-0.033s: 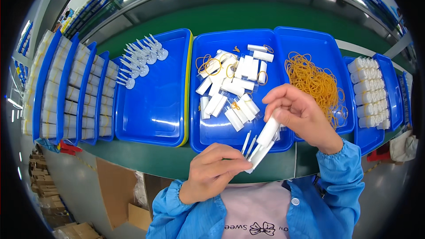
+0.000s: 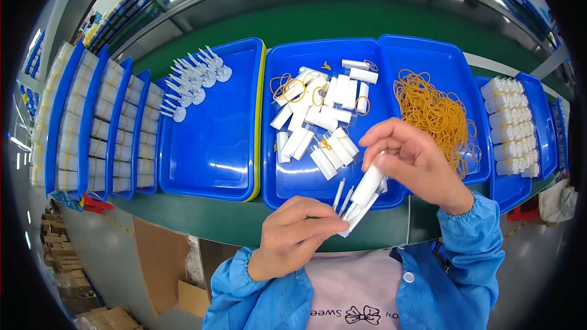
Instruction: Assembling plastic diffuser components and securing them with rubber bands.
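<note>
My left hand [image 2: 296, 234] pinches the lower end of a small bundle of white pieces between thumb and fingers. Two or more thin white sticks [image 2: 339, 195] poke up beyond those fingertips. My right hand [image 2: 416, 159] grips the top of a smooth white rolled piece [image 2: 367, 186], which slants down toward the left fingertips. Other white pieces lie under it, partly hidden by the roll and the fingers. Both hands are over the near edge of the middle blue tray [image 2: 278, 192], where many similar white pieces [image 2: 327, 116] lie loose, some with yellow rubber bands.
A heap of rubber bands [image 2: 431, 107] fills part of the right blue tray [image 2: 422, 49]. The left blue tray [image 2: 211, 171] carries rows of clear plastic pieces with stems [image 2: 199, 79]. Stacked trays of banded white bundles [image 2: 104, 122] stand far left; more white bundles [image 2: 507, 119] sit far right.
</note>
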### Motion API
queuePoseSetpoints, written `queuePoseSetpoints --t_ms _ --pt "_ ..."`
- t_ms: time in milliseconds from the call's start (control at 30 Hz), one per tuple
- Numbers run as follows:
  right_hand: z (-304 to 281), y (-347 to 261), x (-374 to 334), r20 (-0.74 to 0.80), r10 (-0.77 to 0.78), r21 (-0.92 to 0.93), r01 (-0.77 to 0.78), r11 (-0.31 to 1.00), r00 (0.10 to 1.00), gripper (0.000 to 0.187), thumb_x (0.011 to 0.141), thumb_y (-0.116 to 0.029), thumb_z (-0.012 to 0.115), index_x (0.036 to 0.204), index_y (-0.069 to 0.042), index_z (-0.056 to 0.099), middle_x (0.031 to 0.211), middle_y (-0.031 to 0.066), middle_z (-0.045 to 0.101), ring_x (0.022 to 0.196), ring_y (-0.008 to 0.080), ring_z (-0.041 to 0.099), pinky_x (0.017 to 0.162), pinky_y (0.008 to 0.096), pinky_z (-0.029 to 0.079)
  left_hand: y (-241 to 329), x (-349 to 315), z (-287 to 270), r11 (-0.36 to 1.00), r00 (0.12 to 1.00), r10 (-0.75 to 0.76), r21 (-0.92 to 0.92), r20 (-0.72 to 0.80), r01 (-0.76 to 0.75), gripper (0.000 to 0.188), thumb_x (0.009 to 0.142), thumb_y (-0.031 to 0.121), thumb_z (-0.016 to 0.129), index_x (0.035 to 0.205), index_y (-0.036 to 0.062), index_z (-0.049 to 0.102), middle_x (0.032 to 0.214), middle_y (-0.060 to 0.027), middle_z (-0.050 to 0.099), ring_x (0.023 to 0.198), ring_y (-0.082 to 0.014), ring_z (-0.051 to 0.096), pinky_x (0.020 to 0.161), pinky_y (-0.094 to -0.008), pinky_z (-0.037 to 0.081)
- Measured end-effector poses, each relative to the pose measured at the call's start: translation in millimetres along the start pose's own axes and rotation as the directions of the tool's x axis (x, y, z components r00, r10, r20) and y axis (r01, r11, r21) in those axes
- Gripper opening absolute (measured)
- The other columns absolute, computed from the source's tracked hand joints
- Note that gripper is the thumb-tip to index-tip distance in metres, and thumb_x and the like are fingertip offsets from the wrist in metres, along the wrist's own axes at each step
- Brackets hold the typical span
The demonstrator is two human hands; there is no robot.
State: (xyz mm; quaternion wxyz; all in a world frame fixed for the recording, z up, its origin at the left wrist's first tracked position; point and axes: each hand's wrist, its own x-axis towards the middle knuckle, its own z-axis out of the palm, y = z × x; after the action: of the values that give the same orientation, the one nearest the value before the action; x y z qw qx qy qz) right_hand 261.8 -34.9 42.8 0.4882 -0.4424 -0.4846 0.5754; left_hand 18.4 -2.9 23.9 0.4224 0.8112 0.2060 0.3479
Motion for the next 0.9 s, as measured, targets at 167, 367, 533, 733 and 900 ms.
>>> queuePoseSetpoints --t_ms 167,367,533,733,900 --pt "28 5 -9 -0.015 -0.006 -0.044 0.006 0.999 1.000 0.019 0.093 -0.005 0.054 0.111 0.000 0.057 0.093 0.0064 0.063 0.088 0.0115 0.060 0.077 0.0275 0.049 15 2 21 0.995 0.928 -0.102 -0.034 -0.357 0.096 0.022 0.074 -0.001 0.073 0.096 0.0026 0.070 0.089 -0.0093 0.067 0.083 -0.0225 0.064 0.070 -0.0314 0.052" --pt "11 -7 -4 0.021 -0.115 -0.497 0.110 0.861 0.993 0.025 0.086 -0.011 0.064 0.109 -0.002 0.062 0.107 0.0103 0.062 0.100 0.0222 0.059 0.087 0.0348 0.046 -8 -9 11 0.973 0.968 -0.228 -0.047 -0.107 0.224 0.021 0.074 0.000 0.074 0.095 0.0001 0.068 0.089 -0.0129 0.068 0.083 -0.0234 0.065 0.071 -0.0312 0.052" --pt "-4 13 -5 0.039 -0.276 -0.991 0.072 0.110 0.960 0.031 0.072 -0.017 0.075 0.098 -0.005 0.064 0.123 0.0131 0.054 0.125 0.0332 0.043 0.105 0.0520 0.031 -16 -12 3 0.968 0.954 -0.251 -0.052 -0.163 0.246 0.015 0.081 -0.002 0.069 0.095 -0.0009 0.065 0.097 -0.0104 0.060 0.089 -0.0169 0.059 0.078 -0.0287 0.048" --pt "-1 21 -12 0.103 -0.227 -0.975 0.144 0.169 0.968 0.024 0.068 -0.013 0.077 0.085 -0.005 0.061 0.110 0.0104 0.057 0.117 0.0319 0.049 0.104 0.0544 0.031 -17 -14 1 0.965 0.946 -0.261 -0.078 -0.192 0.250 0.014 0.081 -0.002 0.069 0.095 -0.0011 0.066 0.096 -0.0104 0.060 0.088 -0.0170 0.059 0.079 -0.0282 0.047" --pt "-17 17 -10 -0.230 -0.237 -0.555 0.073 0.828 0.944 0.025 0.077 -0.008 0.072 0.096 -0.005 0.056 0.095 0.0041 0.059 0.091 0.0181 0.058 0.086 0.0334 0.044 -13 -15 2 0.972 0.968 -0.214 -0.123 -0.128 0.199 0.016 0.077 -0.004 0.071 0.092 0.0007 0.070 0.095 -0.0109 0.062 0.087 -0.0177 0.060 0.077 -0.0278 0.048"
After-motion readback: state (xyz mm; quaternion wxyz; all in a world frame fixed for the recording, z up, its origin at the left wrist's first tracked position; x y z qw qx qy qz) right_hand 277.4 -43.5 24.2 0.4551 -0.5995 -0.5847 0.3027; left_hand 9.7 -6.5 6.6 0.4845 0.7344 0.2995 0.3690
